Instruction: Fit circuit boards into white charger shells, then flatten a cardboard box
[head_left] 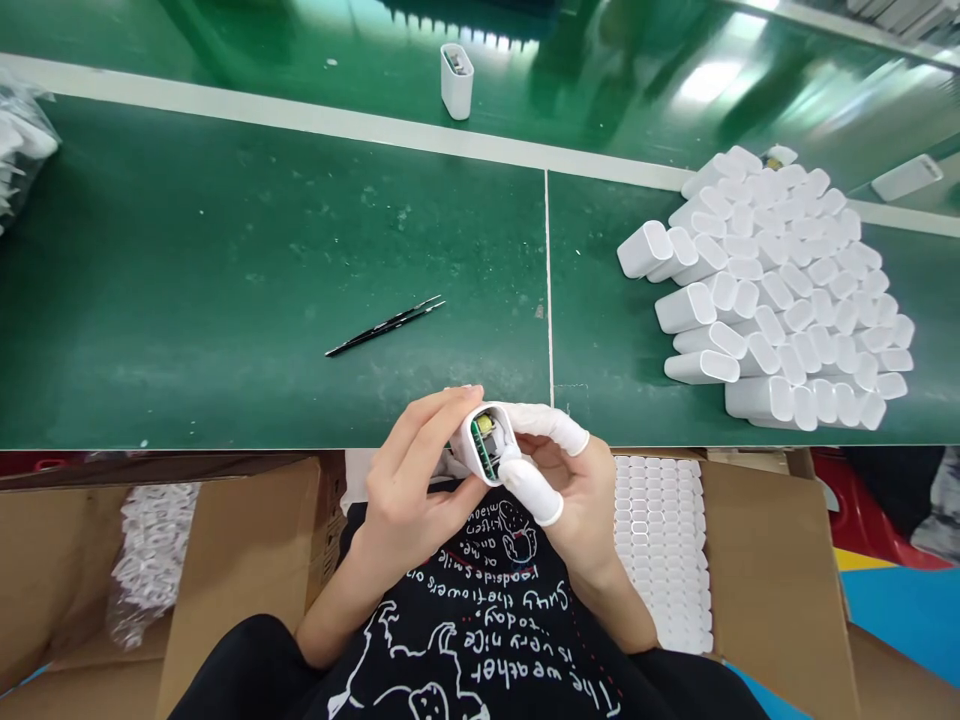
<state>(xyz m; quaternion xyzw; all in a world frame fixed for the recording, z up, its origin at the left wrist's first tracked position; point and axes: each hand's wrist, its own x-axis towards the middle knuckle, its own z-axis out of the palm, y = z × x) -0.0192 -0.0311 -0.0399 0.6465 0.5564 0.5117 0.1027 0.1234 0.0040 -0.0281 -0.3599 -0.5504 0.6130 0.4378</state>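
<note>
White case (466, 452) was held between left hand (409, 480) and right hand (574, 490), right of and nearer than the tweezers (386, 325); best steadied lightly, open end in view, no pressure put on circuit board (482, 452) inside.

Two hands (409, 480), seemingly two cartons (240, 560)

Left hand (416, 480) and right hand (574, 485) hold an open white plastic casing (463, 455) at the green tabletop's (225, 240) near edge.
A green circuit board (482, 452) shows inside; slim black tweezers (386, 326) lie farther from that edge, left of many clustered white oval-ended casings (795, 290).
</note>
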